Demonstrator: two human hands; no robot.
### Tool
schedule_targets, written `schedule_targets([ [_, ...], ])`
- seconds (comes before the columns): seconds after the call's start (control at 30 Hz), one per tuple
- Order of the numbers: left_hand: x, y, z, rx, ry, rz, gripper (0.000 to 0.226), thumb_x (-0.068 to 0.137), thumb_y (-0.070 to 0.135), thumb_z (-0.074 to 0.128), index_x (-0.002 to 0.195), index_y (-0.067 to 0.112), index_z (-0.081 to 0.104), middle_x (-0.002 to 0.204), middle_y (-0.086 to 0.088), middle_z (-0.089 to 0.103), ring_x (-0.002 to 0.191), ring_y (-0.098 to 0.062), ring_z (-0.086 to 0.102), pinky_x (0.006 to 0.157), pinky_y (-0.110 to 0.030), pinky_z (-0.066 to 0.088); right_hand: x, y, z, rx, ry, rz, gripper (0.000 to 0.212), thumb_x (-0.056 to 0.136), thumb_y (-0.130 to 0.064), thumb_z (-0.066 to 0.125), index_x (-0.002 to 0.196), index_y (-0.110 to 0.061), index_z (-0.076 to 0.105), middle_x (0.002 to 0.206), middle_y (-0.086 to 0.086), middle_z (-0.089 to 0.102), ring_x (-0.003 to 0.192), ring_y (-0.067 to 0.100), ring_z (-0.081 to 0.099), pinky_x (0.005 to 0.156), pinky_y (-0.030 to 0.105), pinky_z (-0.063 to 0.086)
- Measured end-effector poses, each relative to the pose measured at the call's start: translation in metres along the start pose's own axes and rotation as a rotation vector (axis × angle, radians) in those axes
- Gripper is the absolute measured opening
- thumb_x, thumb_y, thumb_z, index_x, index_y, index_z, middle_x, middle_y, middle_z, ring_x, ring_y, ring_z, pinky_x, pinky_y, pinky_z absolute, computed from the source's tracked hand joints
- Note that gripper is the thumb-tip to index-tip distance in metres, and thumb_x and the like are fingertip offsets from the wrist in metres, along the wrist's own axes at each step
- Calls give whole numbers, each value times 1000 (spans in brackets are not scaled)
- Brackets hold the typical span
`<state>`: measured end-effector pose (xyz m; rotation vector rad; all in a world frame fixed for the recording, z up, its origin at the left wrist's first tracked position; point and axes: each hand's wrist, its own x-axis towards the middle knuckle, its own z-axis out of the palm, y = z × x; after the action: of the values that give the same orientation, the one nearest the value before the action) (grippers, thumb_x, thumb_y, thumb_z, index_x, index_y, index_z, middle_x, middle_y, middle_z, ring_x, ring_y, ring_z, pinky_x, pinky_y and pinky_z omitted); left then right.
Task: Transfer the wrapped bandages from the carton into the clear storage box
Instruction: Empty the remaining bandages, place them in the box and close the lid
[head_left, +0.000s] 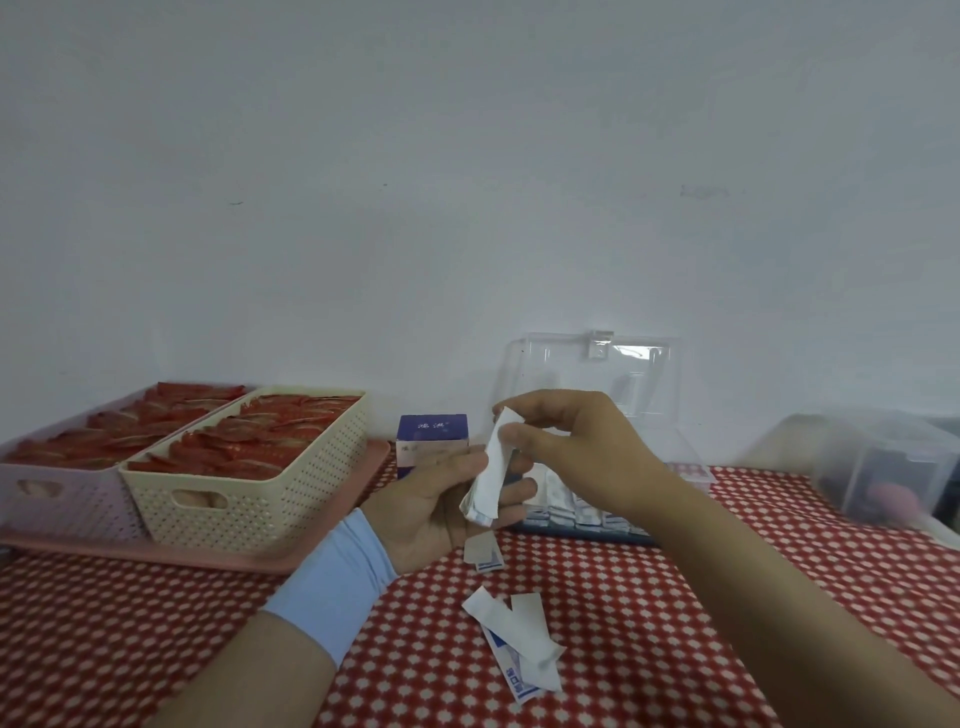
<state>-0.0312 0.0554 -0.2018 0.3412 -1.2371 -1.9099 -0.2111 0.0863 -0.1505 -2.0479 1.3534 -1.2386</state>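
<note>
Centre frame: carton (432, 435) stands behind left hand (441, 501); its grip curls round a bundle of bandages (483, 499). Right hand (571, 447) pinches the bundle's top strip. Centre right: clear box (675, 447) already holds rows. Loose strips (519, 644) remain on table (675, 623). Judged partway.

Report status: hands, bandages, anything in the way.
Left hand grips bandage bundle; right hand pinches its top strip. Clear storage box open, partly filled. Loose bandages on tablecloth, nothing blocking.
</note>
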Motion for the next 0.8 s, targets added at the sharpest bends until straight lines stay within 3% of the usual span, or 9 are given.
schedule_targets([
  [0.1,-2,1,10,-14,62,52,10,87,15,71,92,12,80,93,-12,73,82,-25,72,73,-40,63,-4,-3,-4,-146,-3,-14,57,87,-45,71,140,-42,51,136,-25,54,121,-7,51,106,24,40],
  [0.2,0,1,15,-108,210,98,28,88,16,57,77,14,82,96,-14,76,90,-26,73,91,-44,55,-10,-13,-1,-280,-118,-135,114,66,-60,83,151,-55,9,159,-29,15,142,-3,20,113,30,21],
  [0.27,0,3,18,-77,211,70,32,91,22,54,81,13,82,102,-13,76,96,-24,71,98,-42,51,-12,-15,4,-340,-154,-192,127,60,-59,87,151,-56,-3,160,-28,8,139,-7,14,114,30,17],
  [0.33,0,3,23,-89,211,73,34,94,20,51,84,12,82,105,-13,75,96,-25,73,89,-40,57,-12,-12,9,-408,-118,-227,124,64,-59,85,151,-54,-3,160,-26,12,138,-6,17,115,32,20],
  [0.47,0,1,27,-152,200,142,31,87,15,53,75,14,82,90,-14,77,78,-25,76,64,-35,63,-10,-7,6,-408,-66,-223,109,74,-54,80,154,-48,6,155,-24,27,135,-3,27,116,33,27],
  [0.6,-2,1,22,-118,167,125,13,80,18,76,90,12,81,102,-17,75,92,-29,74,80,-41,60,-12,-11,3,-200,-175,-78,107,74,-55,80,153,-52,8,150,-28,33,125,-11,39,92,10,37],
  [0.67,-4,2,19,-61,81,118,36,59,26,94,91,15,81,99,-14,74,91,-26,73,79,-39,60,-11,-12,3,-28,-157,7,80,90,-48,66,155,-44,20,139,-21,49,118,-7,49,89,11,46],
  [0.73,-4,3,18,-16,-28,47,42,62,29,93,98,15,79,97,-11,70,86,-21,69,77,-34,60,-6,-9,0,66,-58,52,50,101,-32,55,149,-30,43,115,-12,66,107,4,63,100,29,52],
  [0.8,-3,4,15,-23,-75,-5,40,69,27,89,105,14,77,98,-12,66,86,-20,65,78,-33,60,-3,-7,-4,122,-18,112,29,102,-20,55,128,-19,67,98,-8,74,93,8,71,97,33,55],
])
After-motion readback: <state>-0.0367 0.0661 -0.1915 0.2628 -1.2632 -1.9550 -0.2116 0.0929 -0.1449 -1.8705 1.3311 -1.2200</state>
